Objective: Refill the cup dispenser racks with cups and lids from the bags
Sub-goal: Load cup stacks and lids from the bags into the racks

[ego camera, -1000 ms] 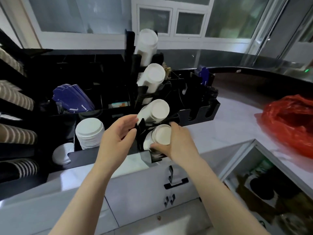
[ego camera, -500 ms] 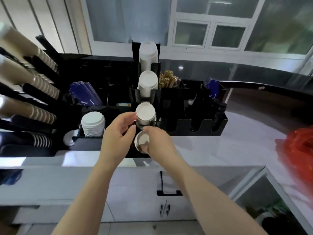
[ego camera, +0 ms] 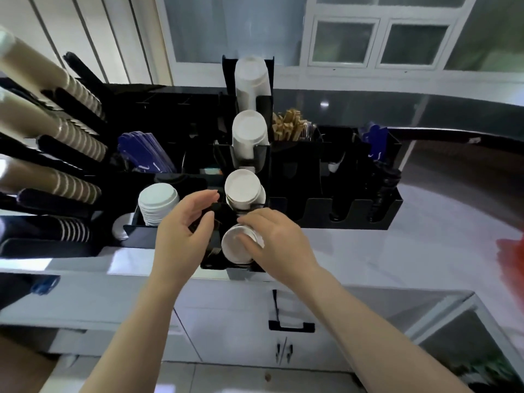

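A black stepped dispenser rack (ego camera: 263,114) holds stacks of white paper cups lying on their sides, bottoms toward me. My right hand (ego camera: 279,242) grips the lowest cup stack (ego camera: 235,248) from the right, its thumb across the bottom. My left hand (ego camera: 184,234) is beside it on the left with fingers curled at the rack's black edge, holding nothing I can make out. Above sit the third stack (ego camera: 241,188), the second (ego camera: 248,134) and the top one (ego camera: 251,78). A pile of white lids (ego camera: 157,201) stands in a tray to the left.
Brown striped cup stacks (ego camera: 65,129) jut from a rack at the left. Wooden stirrers (ego camera: 289,126) and blue packets (ego camera: 144,151) fill black organiser bins. A red bag (ego camera: 510,251) lies at the right on the white counter (ego camera: 397,251). Cabinet drawers with a black handle (ego camera: 289,324) are below.
The view has shifted left and tilted up, bringing the brown cup rack into sight. My right hand has slid further over the lowest cup stack; my left hand stays beside it.
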### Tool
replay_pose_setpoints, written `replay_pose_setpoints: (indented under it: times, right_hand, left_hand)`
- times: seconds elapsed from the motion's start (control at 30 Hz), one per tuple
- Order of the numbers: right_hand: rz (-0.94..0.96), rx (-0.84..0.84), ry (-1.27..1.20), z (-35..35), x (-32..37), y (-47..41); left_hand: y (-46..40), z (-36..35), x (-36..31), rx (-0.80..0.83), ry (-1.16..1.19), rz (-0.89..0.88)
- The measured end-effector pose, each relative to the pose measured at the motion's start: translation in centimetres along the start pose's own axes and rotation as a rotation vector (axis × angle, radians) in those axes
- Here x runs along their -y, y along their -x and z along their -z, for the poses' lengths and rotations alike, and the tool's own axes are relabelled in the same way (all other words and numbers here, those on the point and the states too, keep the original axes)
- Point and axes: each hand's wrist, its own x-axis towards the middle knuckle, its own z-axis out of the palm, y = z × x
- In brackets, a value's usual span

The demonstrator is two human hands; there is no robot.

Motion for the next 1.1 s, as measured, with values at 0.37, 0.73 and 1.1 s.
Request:
replay_pose_setpoints:
  times: [0.37, 0.73, 1.1]
  right_hand:
    - [-0.074, -0.015, -0.28, 6.2, -9.7, 0.9]
    - [-0.243, 0.042, -0.345, 11.0, -21.2, 3.9]
    - [-0.475, -0.162, -0.185, 12.9, -30.9, 0.6]
  left_hand:
    - [1.4, -7.9, -2.8, -0.147, -0.027, -0.006]
    - [1.6, -17.6, -3.4, -0.191, -0.236, -0.016]
    - [-4.4, -25.4, 2.2, 0.014, -0.119, 0.135]
